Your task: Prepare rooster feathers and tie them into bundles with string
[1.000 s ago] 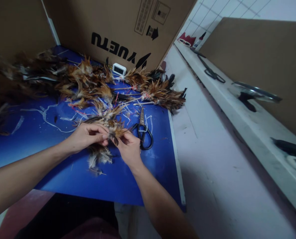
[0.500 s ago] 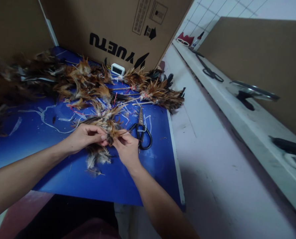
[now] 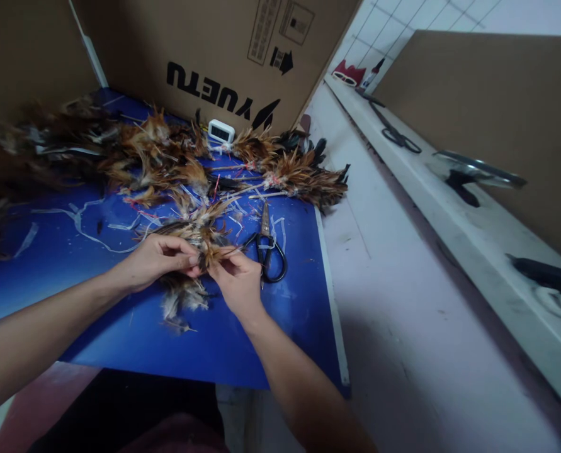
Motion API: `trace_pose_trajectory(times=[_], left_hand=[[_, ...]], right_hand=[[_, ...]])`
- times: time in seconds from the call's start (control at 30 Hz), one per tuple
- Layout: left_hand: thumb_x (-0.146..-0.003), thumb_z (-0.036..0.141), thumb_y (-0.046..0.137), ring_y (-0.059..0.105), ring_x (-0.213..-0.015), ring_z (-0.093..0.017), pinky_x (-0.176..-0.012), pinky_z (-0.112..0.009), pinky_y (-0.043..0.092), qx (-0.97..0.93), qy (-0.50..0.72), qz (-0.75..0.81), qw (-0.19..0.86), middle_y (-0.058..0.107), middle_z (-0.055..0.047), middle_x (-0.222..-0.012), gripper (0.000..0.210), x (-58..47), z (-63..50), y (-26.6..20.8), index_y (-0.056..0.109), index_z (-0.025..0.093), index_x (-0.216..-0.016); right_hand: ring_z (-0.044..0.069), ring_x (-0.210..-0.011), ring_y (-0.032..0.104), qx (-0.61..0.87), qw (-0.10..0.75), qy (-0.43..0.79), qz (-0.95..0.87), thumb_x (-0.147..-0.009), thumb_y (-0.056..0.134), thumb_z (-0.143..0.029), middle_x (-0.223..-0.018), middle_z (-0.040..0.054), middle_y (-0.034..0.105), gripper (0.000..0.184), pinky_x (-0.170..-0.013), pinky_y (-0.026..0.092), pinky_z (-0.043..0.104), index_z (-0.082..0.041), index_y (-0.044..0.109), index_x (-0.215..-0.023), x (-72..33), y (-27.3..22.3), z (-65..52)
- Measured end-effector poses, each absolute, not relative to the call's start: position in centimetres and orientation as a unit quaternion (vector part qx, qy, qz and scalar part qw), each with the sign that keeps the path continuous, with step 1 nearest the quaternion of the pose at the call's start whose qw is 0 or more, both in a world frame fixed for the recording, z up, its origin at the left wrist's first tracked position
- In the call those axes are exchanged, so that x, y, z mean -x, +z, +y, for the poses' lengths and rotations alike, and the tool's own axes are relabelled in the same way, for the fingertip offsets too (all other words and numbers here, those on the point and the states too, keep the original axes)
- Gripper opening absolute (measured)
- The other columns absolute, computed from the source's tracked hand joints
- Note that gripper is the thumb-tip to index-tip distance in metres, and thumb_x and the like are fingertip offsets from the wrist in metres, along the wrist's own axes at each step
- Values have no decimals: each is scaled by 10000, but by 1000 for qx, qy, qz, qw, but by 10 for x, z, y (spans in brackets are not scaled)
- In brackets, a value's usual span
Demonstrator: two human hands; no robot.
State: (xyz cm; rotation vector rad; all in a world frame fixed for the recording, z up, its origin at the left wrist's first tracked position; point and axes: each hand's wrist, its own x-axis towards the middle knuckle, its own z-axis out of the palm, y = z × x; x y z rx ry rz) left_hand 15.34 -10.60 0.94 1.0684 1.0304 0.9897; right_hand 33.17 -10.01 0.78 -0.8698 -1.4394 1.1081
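Note:
Brown feathers [image 3: 210,253] are pinched between my two hands, over the near middle of the blue tabletop [image 3: 167,352]. My left hand [image 3: 164,259] grips them from the left, thumb against fingers. From the right, my right hand [image 3: 237,277] pinches the same small bunch, its fingertips partly hidden. More loose feathers [image 3: 199,217] lie just beyond the hands, and grey, fluffy ones [image 3: 183,299] lie below them. Black-handled scissors [image 3: 266,248] rest right beside my right hand, blades pointing away.
Bound feather bundles on sticks [image 3: 303,179] lie at the back right; a large feather heap [image 3: 63,151] covers the back left. A small white digital clock [image 3: 221,131] stands before a cardboard box [image 3: 204,38]. Clear plastic strips [image 3: 79,217] are scattered about. A ledge [image 3: 431,176] runs along the right.
Both hands stay at the feathers, with only slight finger movement. The whole view has shifted a little.

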Motion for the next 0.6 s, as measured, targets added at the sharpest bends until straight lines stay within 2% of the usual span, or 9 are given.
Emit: trace_pose_trajectory(times=[0.2,0.37,0.6], left_hand=[[-638,268,816,673,-592,-156,-607,-248,560,-438,430,454,646,708,-31,-625,155,-154,-106,10,701,173,-683],[-704,253,778,666,-615,-134,-626,-227,542,-429,428,444,661,717,-28,-644,134,-154,-107,13,692,151,-723],[-642,297,824,671,-580,-143,-595,-231,558,-421,436,448,658,716,-50,-622,238,-154,-107,14,680,121,-714]], right_hand=[[155,-735,644,362,543,463,-600,-732,676,-198,-756,8,690,31,-735,540,313,-218,679,-708,-331,8,-101],[161,-758,659,364,548,461,-596,-722,681,-199,-777,15,702,28,-752,544,323,-215,680,-699,-331,10,-101],[155,-735,658,360,550,463,-595,-710,678,-173,-768,13,708,38,-726,543,304,-208,689,-701,-330,13,-101]])
